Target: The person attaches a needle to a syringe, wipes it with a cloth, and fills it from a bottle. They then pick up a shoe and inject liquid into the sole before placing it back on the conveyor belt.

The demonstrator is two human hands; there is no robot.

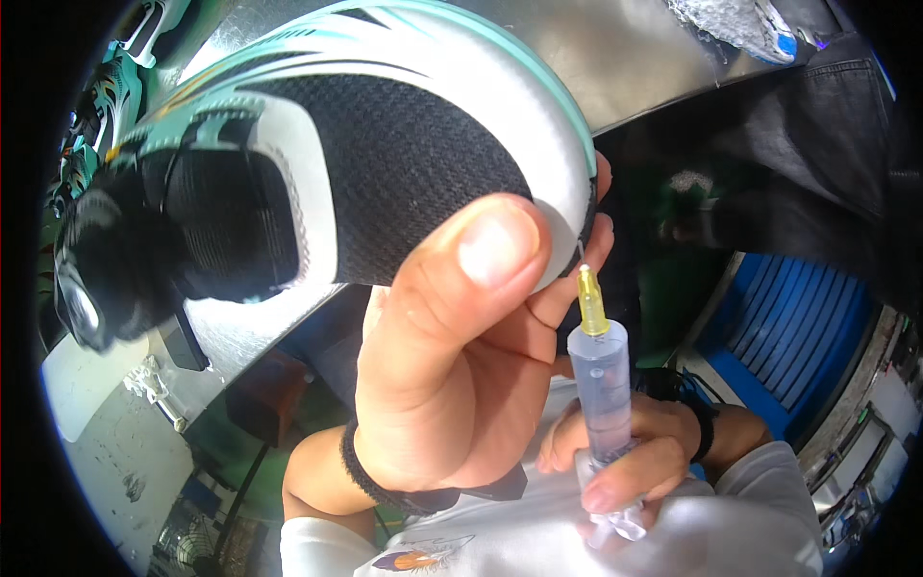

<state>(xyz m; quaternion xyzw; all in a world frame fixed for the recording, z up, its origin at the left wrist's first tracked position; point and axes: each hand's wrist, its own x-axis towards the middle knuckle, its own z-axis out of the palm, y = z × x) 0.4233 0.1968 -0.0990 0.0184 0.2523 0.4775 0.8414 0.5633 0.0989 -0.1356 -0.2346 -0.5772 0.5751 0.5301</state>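
A sports shoe with a black mesh toe, white overlays and a mint-green sole edge (404, 125) is held up close, toe to the right. My left hand (447, 365) grips it by the toe end, thumb pressed on the upper and fingertips wrapped behind the sole. Lower right, my right hand (639, 457) is closed around a clear syringe (603, 389), which points upward. Its yellow needle hub (591, 303) carries a thin needle that reaches the edge between the white toe and the sole. Some clear liquid shows in the barrel. White crumpled material is bunched at the syringe's lower end.
Behind the shoe lies a metal tabletop (615, 58). More mint-green shoes (120, 91) sit at the far left. A white fuzzy item with a blue end (735, 24) lies at the top right. Dark clothing of another person (779, 144) and a blue slatted surface (779, 327) are on the right.
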